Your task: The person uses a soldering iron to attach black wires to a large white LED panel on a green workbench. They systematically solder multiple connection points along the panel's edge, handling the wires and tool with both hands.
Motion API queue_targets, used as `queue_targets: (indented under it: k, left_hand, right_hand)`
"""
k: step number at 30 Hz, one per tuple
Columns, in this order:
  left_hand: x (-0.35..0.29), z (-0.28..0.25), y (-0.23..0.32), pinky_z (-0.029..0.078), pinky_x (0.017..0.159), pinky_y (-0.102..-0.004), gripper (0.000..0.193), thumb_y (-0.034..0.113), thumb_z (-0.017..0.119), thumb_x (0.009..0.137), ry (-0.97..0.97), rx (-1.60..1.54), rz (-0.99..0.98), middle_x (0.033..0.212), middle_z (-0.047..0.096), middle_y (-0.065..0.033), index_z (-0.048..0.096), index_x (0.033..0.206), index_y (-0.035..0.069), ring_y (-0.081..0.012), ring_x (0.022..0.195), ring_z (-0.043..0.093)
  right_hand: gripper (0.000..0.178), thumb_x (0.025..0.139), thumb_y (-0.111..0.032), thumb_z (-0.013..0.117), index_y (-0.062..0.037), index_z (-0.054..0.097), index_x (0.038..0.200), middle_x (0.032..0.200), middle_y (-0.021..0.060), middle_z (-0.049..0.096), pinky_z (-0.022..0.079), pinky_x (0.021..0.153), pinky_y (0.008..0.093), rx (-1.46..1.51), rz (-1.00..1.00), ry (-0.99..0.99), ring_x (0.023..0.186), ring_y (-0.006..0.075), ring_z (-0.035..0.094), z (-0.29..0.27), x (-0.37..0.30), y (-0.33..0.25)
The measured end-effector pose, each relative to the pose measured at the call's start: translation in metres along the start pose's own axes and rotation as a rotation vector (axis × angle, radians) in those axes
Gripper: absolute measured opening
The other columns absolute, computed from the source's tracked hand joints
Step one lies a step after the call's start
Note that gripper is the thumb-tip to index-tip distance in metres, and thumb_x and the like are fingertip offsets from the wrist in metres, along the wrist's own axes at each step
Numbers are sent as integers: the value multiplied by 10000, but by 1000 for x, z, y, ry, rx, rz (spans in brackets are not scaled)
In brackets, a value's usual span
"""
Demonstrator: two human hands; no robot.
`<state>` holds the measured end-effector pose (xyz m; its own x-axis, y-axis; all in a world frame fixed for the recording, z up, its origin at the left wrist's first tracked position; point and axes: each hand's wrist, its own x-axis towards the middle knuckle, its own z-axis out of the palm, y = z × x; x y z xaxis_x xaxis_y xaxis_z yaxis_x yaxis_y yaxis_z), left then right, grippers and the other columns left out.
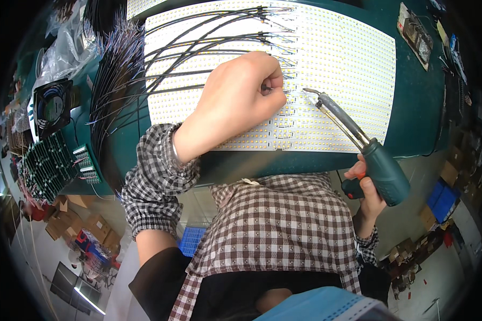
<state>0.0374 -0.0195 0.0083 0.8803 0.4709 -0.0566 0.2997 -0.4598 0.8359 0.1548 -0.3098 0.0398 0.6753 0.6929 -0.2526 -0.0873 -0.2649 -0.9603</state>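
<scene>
A white LED panel (343,59) with rows of small yellowish chips lies on the green table. Over its middle my left hand (241,91) is closed in a pinch on a thin cable, whose end is mostly hidden by the fingers. Several black cables (198,40) run from the left to the panel's centre strip, their thin wire ends spread there. My right hand (368,195) grips a green soldering gun (386,172) by its handle, at the panel's near right edge. The bent tip points left, close to the centre strip and just right of my left fingers.
A thick bundle of black cables (112,80) lies left of the panel. Beyond it are a black fan (53,105), stacked green circuit boards (45,168) and clear plastic bags (64,53). A worn flat box (415,35) sits at the far right.
</scene>
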Motion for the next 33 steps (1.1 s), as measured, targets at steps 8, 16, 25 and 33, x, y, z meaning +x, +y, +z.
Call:
queue_targets:
  k: [8,16,25,33]
  left_hand:
    - [4,0,-2,506,633,-409,88,102,650,721,-7,-3,28,751,640,-140,626,755,24,-324,704,641]
    - [5,-2,0,504,638,-418,85,102,642,725,-22,28,18,760,646,-141,628,749,22,-330,714,642]
    - [7,-4,-2,507,655,-416,93,110,646,733,-49,4,21,763,647,-140,635,760,22,-329,733,646]
    - [9,-3,-1,508,658,-416,107,121,649,732,-66,31,21,771,651,-140,636,764,19,-329,733,647]
  right_hand:
    - [557,883,-225,694,170,520,1234,890,143,645,564,749,378,23,5,-17,789,249,653,0,-1,2]
    - [546,888,-220,694,168,525,1233,906,139,645,564,761,378,-14,1,-45,817,250,654,-2,-3,4]
    - [552,886,-232,699,168,530,1228,902,138,645,562,764,382,-19,3,-34,810,252,653,-1,-3,3]
    - [563,884,-242,705,171,530,1225,887,138,646,556,762,380,-32,27,-27,801,248,652,1,-4,2]
